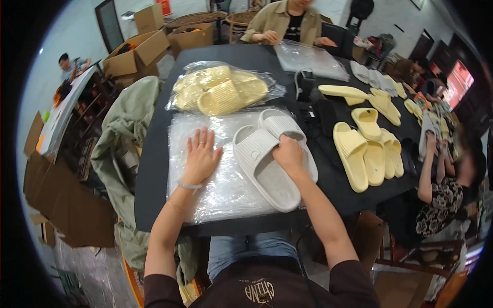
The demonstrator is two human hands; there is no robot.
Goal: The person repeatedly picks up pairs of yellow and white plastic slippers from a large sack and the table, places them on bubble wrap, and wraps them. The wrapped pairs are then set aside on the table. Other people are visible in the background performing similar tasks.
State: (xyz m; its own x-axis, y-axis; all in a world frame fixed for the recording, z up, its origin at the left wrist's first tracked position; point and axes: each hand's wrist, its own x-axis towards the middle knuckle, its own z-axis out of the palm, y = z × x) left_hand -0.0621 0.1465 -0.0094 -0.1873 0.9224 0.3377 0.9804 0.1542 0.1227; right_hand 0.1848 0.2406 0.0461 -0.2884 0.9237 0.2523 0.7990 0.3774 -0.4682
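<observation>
My left hand point(199, 158) lies flat, fingers spread, on a stack of clear plastic bags point(215, 203) in front of me. Beside it, my right hand point(289, 155) is closed on a pair of light grey slide slippers point(278, 185), gripping around the strap area between the two. The pair lies over the right part of the stack, toes pointing away from me; the fingertips are partly hidden. Just beyond the stack, pale yellow slippers point(221, 97) sit inside a clear bag.
Several loose yellow slippers point(352, 159) and a black device point(322, 115) lie to the right on the dark table point(154, 169). Opposite, a person point(282, 25) handles more clear bags point(313, 60). Another person point(441, 205) works at the right. A green jacket point(123, 123) and cardboard boxes point(136, 54) stand left.
</observation>
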